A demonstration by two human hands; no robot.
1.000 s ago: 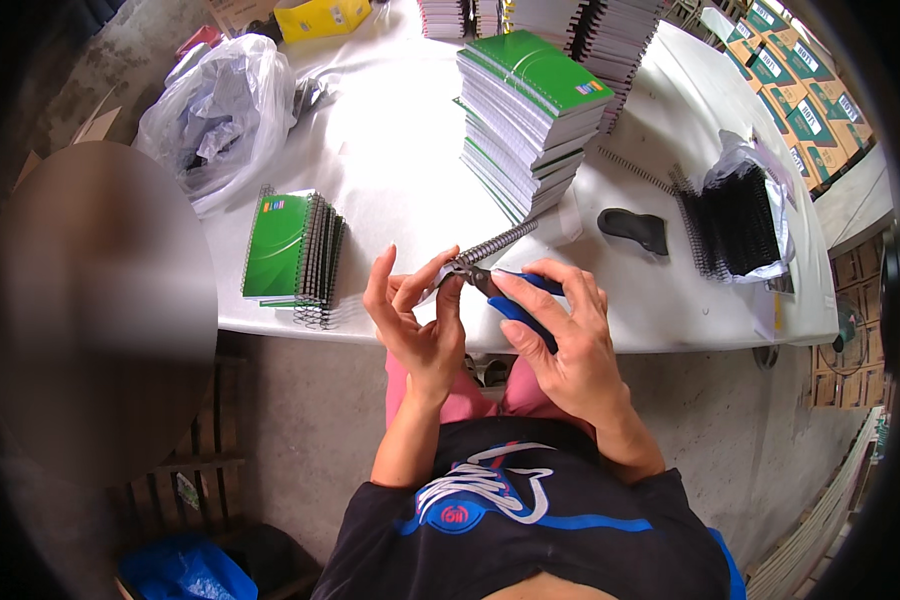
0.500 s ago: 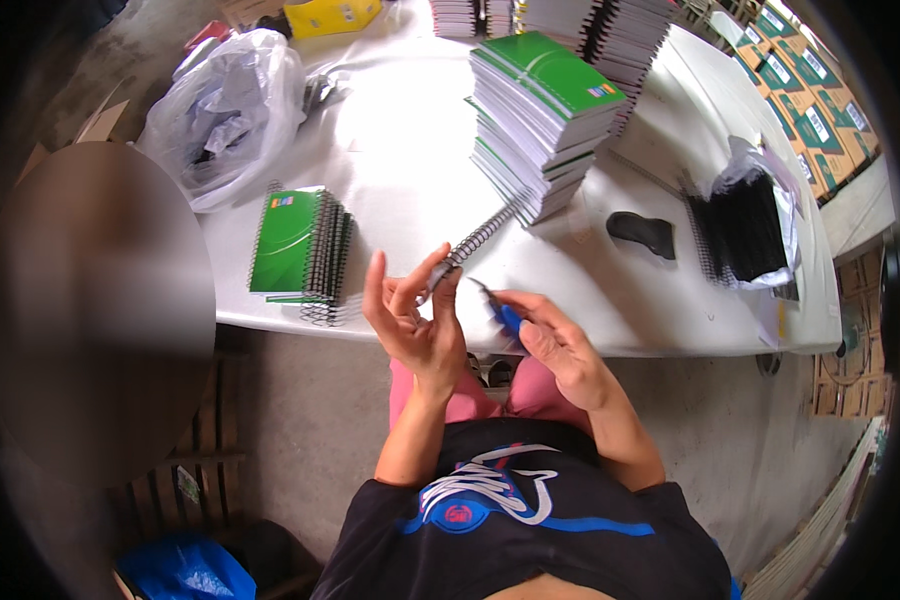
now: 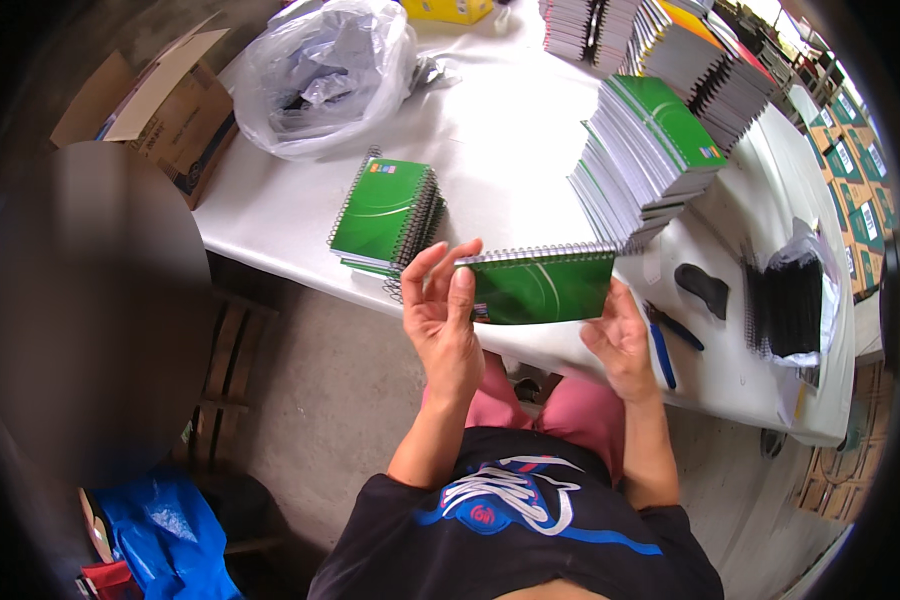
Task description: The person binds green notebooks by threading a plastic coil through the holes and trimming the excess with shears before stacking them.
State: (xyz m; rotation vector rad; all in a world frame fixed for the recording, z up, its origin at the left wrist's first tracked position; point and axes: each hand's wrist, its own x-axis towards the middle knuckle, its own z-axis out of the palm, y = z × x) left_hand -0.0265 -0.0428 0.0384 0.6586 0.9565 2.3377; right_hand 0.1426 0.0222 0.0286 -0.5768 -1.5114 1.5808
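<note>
A green-covered notebook [image 3: 545, 290] is held above the table's near edge, its spiral binding along the top edge. My left hand [image 3: 442, 325] pinches its left end, thumb on the cover. At the lower right corner, my right hand [image 3: 622, 345] grips the other end. Black wire coil sticks out past the notebook's upper right corner. Beside my right hand lie blue-handled pliers [image 3: 665, 345] on the table. Left of the notebook sits a small stack of green spiral notebooks [image 3: 385, 212], some coil ends hanging over the table edge.
A tall stack of green-covered page blocks [image 3: 645, 165] stands at right, with more bound books [image 3: 685, 55] behind. A dark flat object [image 3: 702, 290] lies near a plastic bag of black coils [image 3: 790, 305]. A clear bag [image 3: 320, 80] and cardboard box [image 3: 175, 125] are at left.
The pliers have left my right hand and lie on the table. Both hands now hold the notebook flat-side up; before, my left hand pinched a black coil. The view has shifted left.
</note>
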